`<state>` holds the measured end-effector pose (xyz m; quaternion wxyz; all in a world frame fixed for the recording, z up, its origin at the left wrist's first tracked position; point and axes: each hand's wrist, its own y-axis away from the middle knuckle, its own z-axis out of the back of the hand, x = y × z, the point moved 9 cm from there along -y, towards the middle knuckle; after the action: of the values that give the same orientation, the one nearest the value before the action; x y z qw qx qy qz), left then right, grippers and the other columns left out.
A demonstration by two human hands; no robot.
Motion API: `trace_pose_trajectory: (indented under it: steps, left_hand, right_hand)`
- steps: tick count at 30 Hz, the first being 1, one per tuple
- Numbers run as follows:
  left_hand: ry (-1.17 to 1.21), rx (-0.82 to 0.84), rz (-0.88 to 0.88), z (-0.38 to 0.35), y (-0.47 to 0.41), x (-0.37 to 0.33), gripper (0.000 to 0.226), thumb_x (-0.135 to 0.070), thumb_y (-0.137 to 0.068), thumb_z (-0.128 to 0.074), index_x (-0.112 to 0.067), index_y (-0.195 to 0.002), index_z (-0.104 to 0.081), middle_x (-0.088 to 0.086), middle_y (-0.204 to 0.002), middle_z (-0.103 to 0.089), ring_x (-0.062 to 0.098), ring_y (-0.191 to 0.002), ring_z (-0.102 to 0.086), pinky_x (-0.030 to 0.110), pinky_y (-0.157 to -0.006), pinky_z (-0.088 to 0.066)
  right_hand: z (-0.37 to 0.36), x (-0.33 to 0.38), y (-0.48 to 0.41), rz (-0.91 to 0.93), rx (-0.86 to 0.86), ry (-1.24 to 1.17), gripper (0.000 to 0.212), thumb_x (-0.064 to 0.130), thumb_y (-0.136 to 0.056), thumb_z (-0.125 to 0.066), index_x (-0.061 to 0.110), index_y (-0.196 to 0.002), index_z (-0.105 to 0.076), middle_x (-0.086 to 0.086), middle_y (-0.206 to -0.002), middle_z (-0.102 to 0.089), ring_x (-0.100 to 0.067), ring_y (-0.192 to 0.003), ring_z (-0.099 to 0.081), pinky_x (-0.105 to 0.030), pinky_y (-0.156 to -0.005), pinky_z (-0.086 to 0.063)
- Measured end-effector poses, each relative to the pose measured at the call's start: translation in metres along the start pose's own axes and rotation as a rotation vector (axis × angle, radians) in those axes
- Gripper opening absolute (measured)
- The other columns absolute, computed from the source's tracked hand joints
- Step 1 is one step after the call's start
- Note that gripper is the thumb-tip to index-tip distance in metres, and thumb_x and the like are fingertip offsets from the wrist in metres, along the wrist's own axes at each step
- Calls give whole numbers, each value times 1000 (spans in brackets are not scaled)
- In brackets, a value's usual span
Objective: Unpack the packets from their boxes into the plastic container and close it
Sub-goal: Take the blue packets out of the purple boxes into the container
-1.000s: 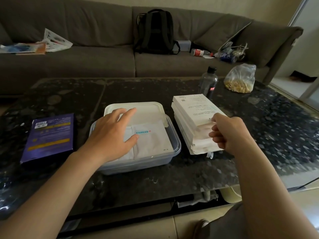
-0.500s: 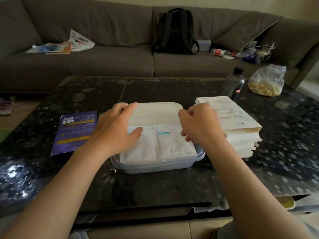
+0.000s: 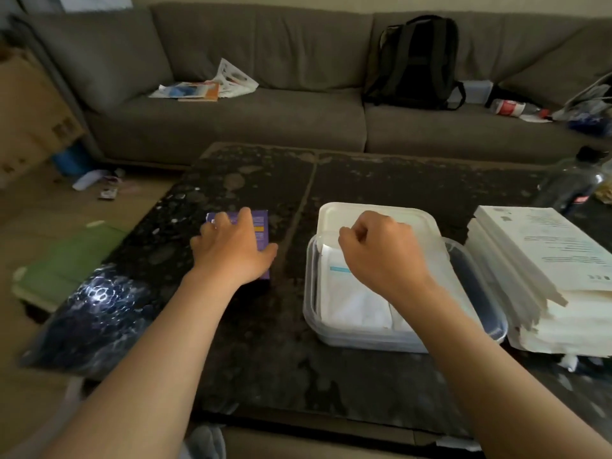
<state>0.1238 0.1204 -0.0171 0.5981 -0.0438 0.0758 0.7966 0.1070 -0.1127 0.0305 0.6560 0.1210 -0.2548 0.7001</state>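
The left hand [image 3: 231,251] is lying spread on the purple box [image 3: 261,226], left of the plastic container [image 3: 311,299]. The right hand [image 3: 381,256] is hovering curled over the packets [image 3: 354,303] inside; whether it is pinching anything is unclear.

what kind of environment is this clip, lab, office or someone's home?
Most likely a home living room. A long grey sofa runs along the back with a black backpack and loose papers left on its cushions, and the work is done on a low, dark, stone-look coffee table in front of it.
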Motion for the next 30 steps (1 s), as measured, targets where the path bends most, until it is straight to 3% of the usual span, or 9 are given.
trace_pose_trajectory:
  steps: [6, 13, 19, 24, 28, 30]
  left_hand:
    - [57, 199, 198, -40, -18, 32, 128, -92, -66, -53, -26, -158, 7, 24, -163, -5, 49, -145, -19, 60, -115, -25]
    - [70, 217, 255, -54, -24, 29, 135, -89, -64, -61, -25, -157, 14, 32, -161, 6, 52, -146, -11, 60, -115, -21]
    - [157, 143, 308, -45, -26, 27, 127, -80, -62, -69, -24, -157, -5, 29, -156, -16, 50, -139, -25, 60, -110, -29]
    - [409, 69, 329, -29, -24, 21, 112, -78, -61, -64, -26, -151, -24, 20, -151, -31, 45, -134, -33, 57, -108, -34]
    - [630, 4, 246, -10, -16, -4, 99, -77, -48, -60, -36, -137, -45, 7, -138, -46, 37, -125, -45, 55, -103, -41]
    - [738, -36, 157, 4, -9, -24, 89, -75, -45, -63, -41, -127, -53, 1, -131, -53, 32, -119, -51, 52, -100, -45]
  right_hand:
    - [-9, 1, -6, 15, -1, -30, 19, 38, -99, -54, 23, -87, -59, 10, -73, -60, -14, -64, -59, -29, -62, -57]
    - [-10, -1, -8, 21, 13, -58, 15, 37, -99, -55, 24, -93, -61, 10, -77, -62, -13, -67, -60, -27, -65, -57]
    - [-8, -9, -9, 16, 29, -62, 11, 33, -99, -56, 24, -95, -59, 10, -75, -59, -11, -65, -59, -20, -59, -49]
    - [-4, -7, -8, 42, 26, -91, 8, 30, -99, -57, 24, -94, -59, 11, -75, -60, -11, -64, -59, -18, -57, -48]
    - [-9, 1, -4, 39, 97, -221, 7, 30, -99, -57, 25, -99, -62, 9, -76, -67, -13, -68, -65, -32, -67, -61]
    - [-16, 4, -1, 7, 183, -372, 16, 31, -97, -60, 26, -112, -61, 4, -78, -73, -14, -75, -71, -38, -73, -63]
